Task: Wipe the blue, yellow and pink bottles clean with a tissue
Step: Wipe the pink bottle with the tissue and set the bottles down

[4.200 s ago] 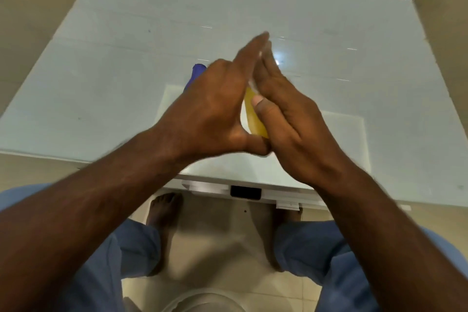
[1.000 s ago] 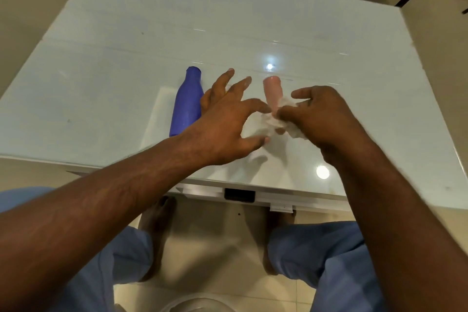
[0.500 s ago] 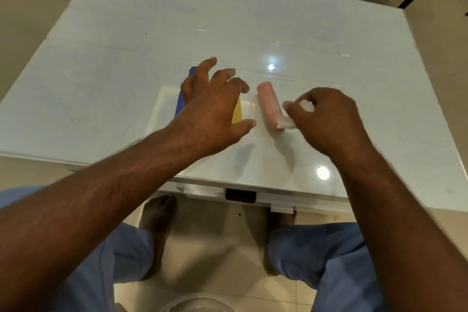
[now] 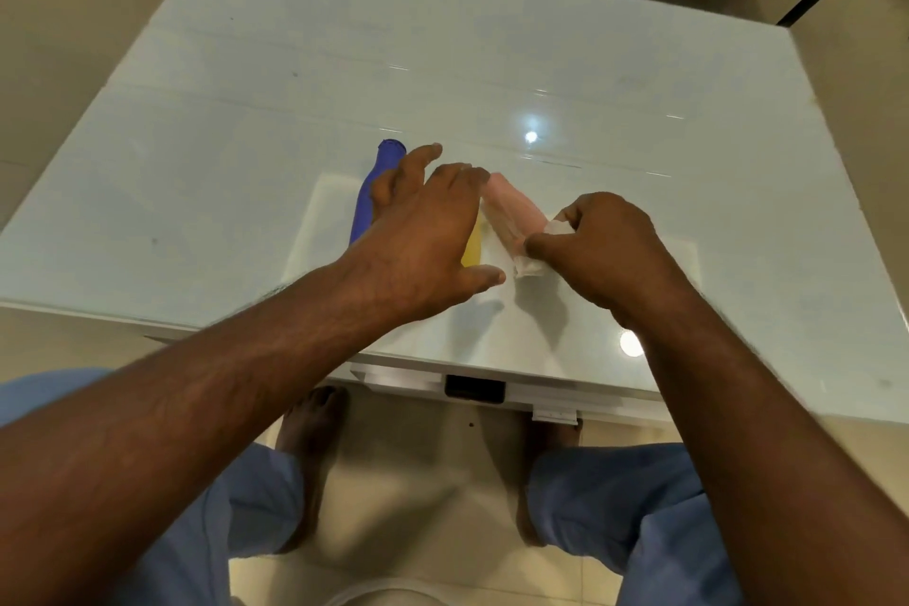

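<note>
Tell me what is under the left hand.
Under the left hand a strip of the yellow bottle shows, with the blue bottle beside it, partly covered. The hand hides most of the yellow bottle, so how it lies cannot be seen.

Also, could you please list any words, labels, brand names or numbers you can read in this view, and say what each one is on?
None can be read.
Blue bottle: no print shows.
Yellow bottle: mostly hidden behind the left hand.
Pink bottle: plain where visible.
Tissue in the right hand: blank.
Glass table: only reflections.
</note>
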Tool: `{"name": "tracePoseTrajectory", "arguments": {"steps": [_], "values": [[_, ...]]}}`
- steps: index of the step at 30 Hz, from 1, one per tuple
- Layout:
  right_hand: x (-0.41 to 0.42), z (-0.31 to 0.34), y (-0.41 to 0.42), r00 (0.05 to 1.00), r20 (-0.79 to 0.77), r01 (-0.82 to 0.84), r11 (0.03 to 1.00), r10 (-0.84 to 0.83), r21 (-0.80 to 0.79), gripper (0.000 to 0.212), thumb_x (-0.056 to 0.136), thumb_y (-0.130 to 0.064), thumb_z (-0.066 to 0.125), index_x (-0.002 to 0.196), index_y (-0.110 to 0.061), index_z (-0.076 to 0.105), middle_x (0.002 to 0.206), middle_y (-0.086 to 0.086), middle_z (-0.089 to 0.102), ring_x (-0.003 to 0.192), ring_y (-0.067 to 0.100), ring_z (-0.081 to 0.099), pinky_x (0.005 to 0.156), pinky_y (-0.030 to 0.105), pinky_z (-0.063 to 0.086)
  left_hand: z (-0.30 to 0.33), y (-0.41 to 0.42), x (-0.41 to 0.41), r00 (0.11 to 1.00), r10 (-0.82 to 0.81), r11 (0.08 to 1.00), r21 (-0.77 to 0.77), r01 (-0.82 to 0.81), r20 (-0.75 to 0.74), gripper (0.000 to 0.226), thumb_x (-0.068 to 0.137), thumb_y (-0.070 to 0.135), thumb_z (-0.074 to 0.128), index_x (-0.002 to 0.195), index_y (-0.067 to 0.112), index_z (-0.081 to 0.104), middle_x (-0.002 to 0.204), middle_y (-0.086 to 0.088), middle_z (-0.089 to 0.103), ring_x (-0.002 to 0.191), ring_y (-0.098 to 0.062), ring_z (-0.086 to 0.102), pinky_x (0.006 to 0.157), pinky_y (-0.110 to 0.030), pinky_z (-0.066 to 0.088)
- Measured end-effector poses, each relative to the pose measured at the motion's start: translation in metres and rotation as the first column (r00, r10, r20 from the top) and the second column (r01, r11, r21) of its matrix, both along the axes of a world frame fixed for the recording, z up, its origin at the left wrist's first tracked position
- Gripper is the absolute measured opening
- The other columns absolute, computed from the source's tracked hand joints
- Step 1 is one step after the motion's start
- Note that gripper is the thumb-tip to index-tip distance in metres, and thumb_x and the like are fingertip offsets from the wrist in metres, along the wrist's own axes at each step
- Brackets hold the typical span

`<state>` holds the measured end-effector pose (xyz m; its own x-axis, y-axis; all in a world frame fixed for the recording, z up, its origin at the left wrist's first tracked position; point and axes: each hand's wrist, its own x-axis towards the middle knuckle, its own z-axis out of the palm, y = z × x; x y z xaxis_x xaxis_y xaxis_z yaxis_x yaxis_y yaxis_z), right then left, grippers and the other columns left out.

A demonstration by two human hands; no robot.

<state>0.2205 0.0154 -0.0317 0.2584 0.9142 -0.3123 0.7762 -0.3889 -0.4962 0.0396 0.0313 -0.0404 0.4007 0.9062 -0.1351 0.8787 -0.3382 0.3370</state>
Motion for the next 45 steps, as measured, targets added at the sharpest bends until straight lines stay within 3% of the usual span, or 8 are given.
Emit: {"name": "tracePoseTrajectory", "arguments": {"steps": [8,18,22,25,29,33,40,45], "values": [[-0.001,0.018,-0.010,0.731,-0.672,0.099,0.993,-0.120,-0.069,0.017,0.090,-0.023,0.075,0.087,-0.007,0.071,0.057,-0.002,0.057,0.050,0.010,0.046,0.048,0.023,0.037,0.004,0.005,-0.008,0.926,0.079,0.996,-0.058,-0.062,0.368,0.111,0.064,0.070,0.081,0.154,0.025,0.035,0.150,0.006,0.047,0.132,-0.013,0.049,0.105,-0.027,0.041],[-0.006,0.026,-0.017,0.536,-0.840,0.064,0.996,-0.083,-0.057,0.020,0.098,-0.028,0.072,0.094,-0.009,0.073,0.064,-0.002,0.062,0.054,0.008,0.050,0.045,0.016,0.039,0.027,-0.007,-0.019,0.855,0.170,0.985,-0.106,-0.136,0.490,0.115,0.057,0.069,0.082,0.153,0.033,0.030,0.151,0.008,0.039,0.123,-0.006,0.045,0.086,-0.008,0.036],[0.003,0.022,-0.012,0.510,-0.842,0.309,0.951,-0.174,-0.009,0.034,0.098,-0.036,0.073,0.111,-0.005,0.075,0.089,0.008,0.080,0.071,0.023,0.073,0.073,0.023,0.047,0.029,-0.025,-0.025,0.902,0.094,0.995,-0.069,-0.072,0.420,0.122,0.061,0.055,0.092,0.156,0.039,0.018,0.156,0.012,0.028,0.133,-0.006,0.036,0.095,-0.021,0.039],[0.008,0.021,-0.012,0.444,-0.882,0.385,0.922,-0.156,0.030,0.029,0.103,-0.019,0.064,0.119,0.003,0.074,0.079,0.000,0.071,0.056,0.005,0.057,0.063,0.015,0.048,0.014,-0.032,-0.026,0.903,0.101,0.992,-0.105,-0.063,0.418,0.123,0.058,0.062,0.091,0.155,0.043,0.017,0.159,0.012,0.026,0.138,-0.007,0.036,0.097,-0.021,0.038],[-0.001,0.016,-0.015,0.530,-0.845,0.316,0.942,-0.077,0.112,0.018,0.089,-0.006,0.057,0.090,0.000,0.074,0.072,0.011,0.060,0.068,0.022,0.052,0.064,0.030,0.042,0.012,-0.025,-0.020,0.931,0.055,0.998,-0.049,-0.040,0.361,0.127,0.057,0.066,0.090,0.156,0.038,0.017,0.157,0.009,0.029,0.141,-0.011,0.035,0.102,-0.024,0.042],[-0.008,0.013,-0.011,0.622,-0.782,0.261,0.932,0.036,0.251,0.020,0.100,-0.006,0.064,0.098,-0.013,0.083,0.089,0.028,0.073,0.074,0.029,0.060,0.074,0.040,0.049,0.013,-0.018,-0.019,0.952,0.019,1.000,-0.026,-0.012,0.304,0.128,0.061,0.063,0.089,0.159,0.032,0.013,0.157,0.010,0.029,0.143,-0.012,0.035,0.106,-0.026,0.040],[-0.009,0.009,-0.011,0.712,-0.699,0.245,0.910,0.065,0.335,0.032,0.098,0.006,0.057,0.097,-0.012,0.083,0.086,0.009,0.081,0.076,0.016,0.074,0.081,0.035,0.059,0.008,-0.017,-0.024,0.966,-0.002,0.999,-0.032,0.010,0.260,0.128,0.064,0.064,0.086,0.160,0.032,0.009,0.161,0.009,0.026,0.146,-0.014,0.032,0.102,-0.020,0.029],[-0.011,0.016,-0.008,0.677,-0.736,0.292,0.907,0.029,0.304,0.031,0.097,-0.014,0.058,0.072,-0.001,0.070,0.089,0.012,0.079,0.101,0.025,0.077,0.111,0.050,0.054,0.011,-0.019,-0.021,0.970,-0.016,0.999,-0.038,0.026,0.242,0.126,0.066,0.064,0.085,0.161,0.032,0.008,0.164,0.009,0.024,0.147,-0.015,0.033,0.110,-0.025,0.032]]}}
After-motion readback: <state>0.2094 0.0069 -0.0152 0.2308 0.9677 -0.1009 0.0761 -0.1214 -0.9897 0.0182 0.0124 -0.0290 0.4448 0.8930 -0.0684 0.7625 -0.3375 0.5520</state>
